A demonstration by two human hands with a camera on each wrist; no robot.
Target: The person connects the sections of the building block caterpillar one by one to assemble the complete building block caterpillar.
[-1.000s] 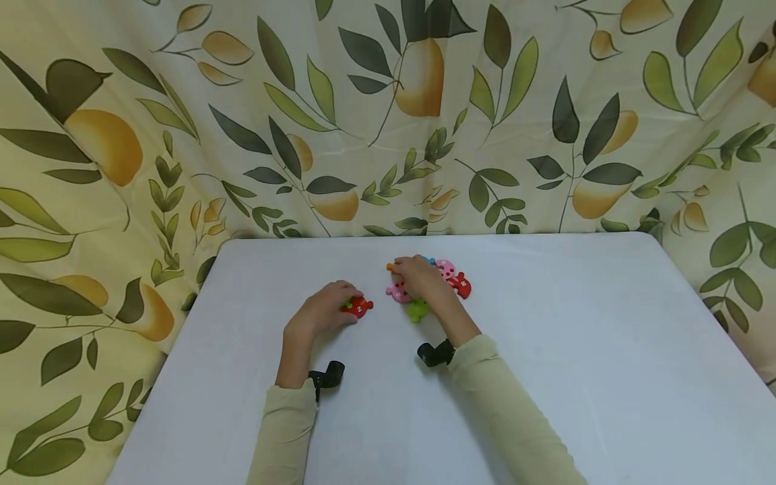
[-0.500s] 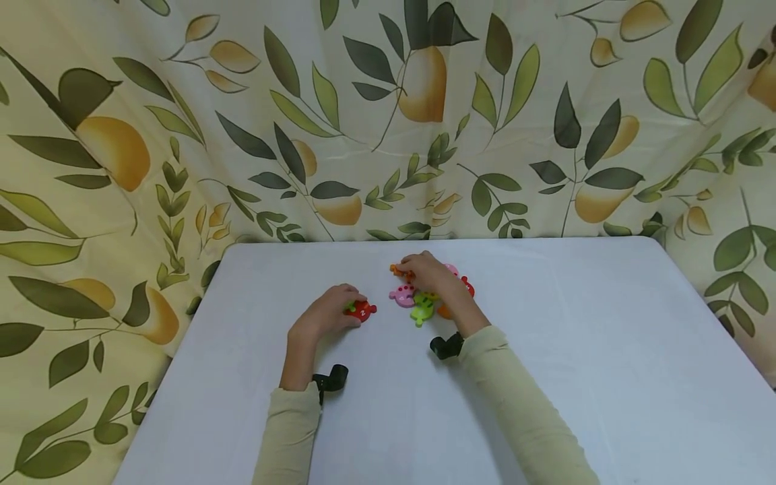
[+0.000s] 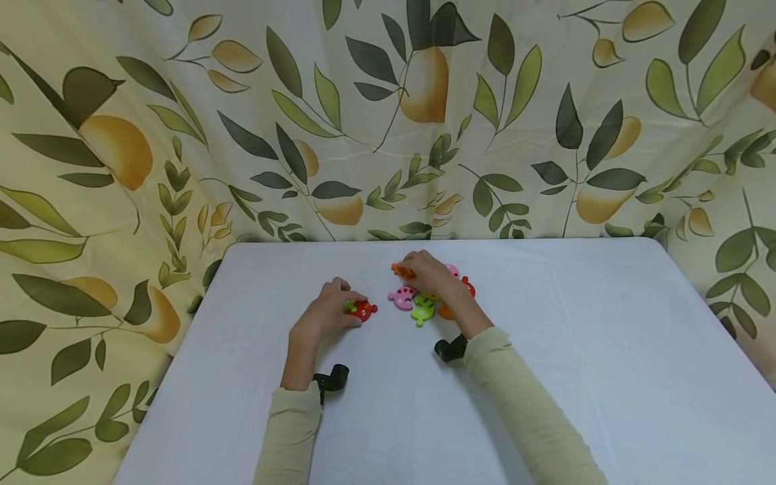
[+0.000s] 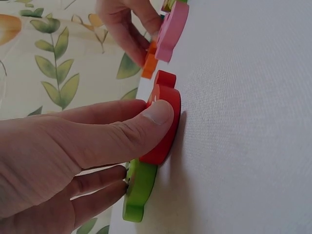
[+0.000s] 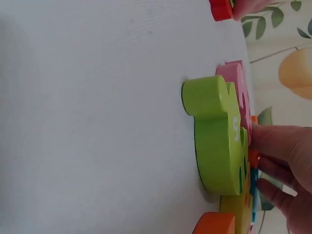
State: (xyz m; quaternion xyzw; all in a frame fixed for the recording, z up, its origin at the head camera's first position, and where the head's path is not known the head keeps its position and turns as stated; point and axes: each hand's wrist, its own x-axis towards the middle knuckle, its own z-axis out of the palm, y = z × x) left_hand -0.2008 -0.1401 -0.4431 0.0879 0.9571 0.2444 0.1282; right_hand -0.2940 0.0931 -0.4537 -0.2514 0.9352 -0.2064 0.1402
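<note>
In the head view my left hand (image 3: pixel 324 315) pinches a small red toy piece (image 3: pixel 364 310) marked 2, thumb on its near edge. A green piece (image 4: pixel 140 185) lies against the red one, under my fingers in the left wrist view. Farther right, my right hand (image 3: pixel 427 275) holds an orange piece (image 3: pixel 401 271) at the back of a cluster, between thumb and fingertips. Just in front of it lie a pink piece (image 3: pixel 402 298) and a light green piece (image 3: pixel 422 310), the latter marked 5 in the right wrist view.
Under my right wrist are a yellow piece (image 5: pixel 238 209) and another orange piece (image 3: pixel 446 312). A red piece (image 3: pixel 468 285) and a second pink one (image 3: pixel 452 269) show beyond it. Everything lies on a white table (image 3: pixel 606 350) with a patterned curtain (image 3: pixel 515 121) behind.
My right hand has shifted slightly right, and the orange piece shows more from under its fingers. The left hand keeps its hold on the red piece. The head view has tilted a little.
</note>
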